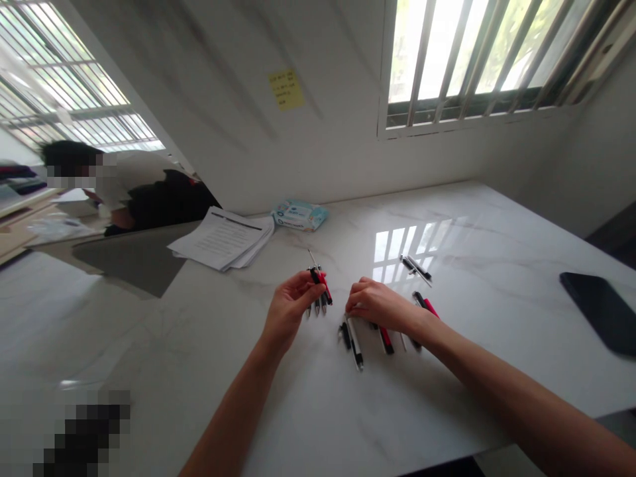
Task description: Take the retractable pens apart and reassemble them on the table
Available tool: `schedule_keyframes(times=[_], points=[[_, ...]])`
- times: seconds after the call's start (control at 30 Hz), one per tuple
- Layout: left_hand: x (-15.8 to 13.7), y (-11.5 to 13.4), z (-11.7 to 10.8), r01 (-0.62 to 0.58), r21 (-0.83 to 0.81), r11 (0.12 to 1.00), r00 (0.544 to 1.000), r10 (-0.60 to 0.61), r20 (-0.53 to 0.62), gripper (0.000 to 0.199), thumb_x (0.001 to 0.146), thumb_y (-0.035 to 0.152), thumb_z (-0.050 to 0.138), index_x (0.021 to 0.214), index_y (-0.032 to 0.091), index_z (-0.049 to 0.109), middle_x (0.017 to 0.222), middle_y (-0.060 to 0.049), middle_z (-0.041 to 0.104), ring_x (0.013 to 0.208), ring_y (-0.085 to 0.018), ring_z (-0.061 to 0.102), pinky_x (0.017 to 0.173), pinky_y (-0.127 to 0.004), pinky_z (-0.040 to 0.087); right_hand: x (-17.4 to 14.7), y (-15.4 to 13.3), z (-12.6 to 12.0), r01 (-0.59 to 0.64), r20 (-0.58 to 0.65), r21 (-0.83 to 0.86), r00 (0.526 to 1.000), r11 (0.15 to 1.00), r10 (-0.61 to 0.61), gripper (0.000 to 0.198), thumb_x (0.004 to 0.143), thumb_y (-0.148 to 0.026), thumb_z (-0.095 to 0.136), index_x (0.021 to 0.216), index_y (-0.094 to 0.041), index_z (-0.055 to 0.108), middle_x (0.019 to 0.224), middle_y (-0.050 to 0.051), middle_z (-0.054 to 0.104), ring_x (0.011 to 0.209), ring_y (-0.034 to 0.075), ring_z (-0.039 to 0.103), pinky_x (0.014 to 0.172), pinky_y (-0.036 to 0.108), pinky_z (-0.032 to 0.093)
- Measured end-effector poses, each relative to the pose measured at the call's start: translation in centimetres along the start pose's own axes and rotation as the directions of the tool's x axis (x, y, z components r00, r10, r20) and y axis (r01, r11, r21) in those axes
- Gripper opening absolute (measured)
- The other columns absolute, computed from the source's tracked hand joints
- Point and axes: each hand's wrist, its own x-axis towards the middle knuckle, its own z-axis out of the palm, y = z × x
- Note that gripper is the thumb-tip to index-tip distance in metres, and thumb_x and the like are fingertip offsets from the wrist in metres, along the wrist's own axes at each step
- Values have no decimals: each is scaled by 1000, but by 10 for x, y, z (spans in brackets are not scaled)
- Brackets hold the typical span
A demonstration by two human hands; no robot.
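Note:
Between the thumb and fingers of my left hand (293, 301) is a red and black pen piece (325, 286), tilted above the table. Below it several pens (317, 309) lie side by side, partly covered by the hand. My right hand (375, 303) has its fingers drawn together over the table; whatever they hold is hidden. Just under those fingers lie a white and black pen piece (354, 343) and a small black piece (344, 335). A red and black pen piece (386, 340) and a thin refill (403, 342) lie beneath the right wrist, partly hidden.
Farther right are more black and white pen pieces (416, 266) and a red piece (431, 308). A dark phone (599, 311) lies at the right, with papers (223, 238) and a wipes pack (299, 215) toward the wall. Another person (144, 182) leans over a surface at left.

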Motion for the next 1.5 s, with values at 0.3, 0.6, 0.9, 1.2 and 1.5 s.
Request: schedule_keyframes(times=[0.3, 0.6, 0.9, 1.2, 1.5], points=[[0, -1, 1, -50, 285, 957, 998, 58, -21, 25, 76, 35, 85, 95, 19, 79, 88, -4, 74, 79, -17, 66, 76, -28, 54, -4, 3, -19, -163, -205, 25, 965, 986, 164, 11, 97, -14, 61, 97, -17, 72, 94, 7, 73, 89, 19, 64, 81, 31, 50], [-5, -5, 9, -192, 633, 750, 981, 153, 117, 22, 84, 35, 77, 101, 22, 81, 91, -4, 74, 80, -17, 66, 76, -28, 51, -12, 20, -29, -194, -294, 606, 847, 772, 443, 23, 95, -34, 63, 108, -20, 76, 98, 7, 77, 88, 17, 70, 83, 33, 57], [-5, -6, 9, -195, 658, 727, 981, 149, 127, 19, 85, 33, 75, 100, 22, 81, 93, -4, 75, 82, -18, 68, 77, -30, 53, -13, 21, -32, -53, -227, 874, 835, 483, 502, 25, 81, -41, 82, 94, -21, 74, 96, 5, 75, 87, 16, 67, 82, 31, 55], [-5, -8, 9, -192, 669, 718, 981, 137, 134, 19, 86, 33, 75, 101, 24, 81, 94, -3, 75, 84, -18, 69, 79, -29, 53, -14, 18, -35, -61, -240, 838, 851, 543, 467, 26, 80, -42, 83, 93, -21, 76, 96, 4, 75, 92, 18, 68, 92, 35, 53], [-6, -7, 10, -253, 665, 703, 967, 165, 194, 18, 87, 33, 75, 102, 24, 81, 93, -3, 75, 85, -18, 70, 78, -29, 54, -12, 12, -29, -117, -186, 794, 887, 596, 422, 27, 81, -43, 81, 94, -19, 76, 98, 6, 75, 91, 19, 69, 85, 34, 56]])
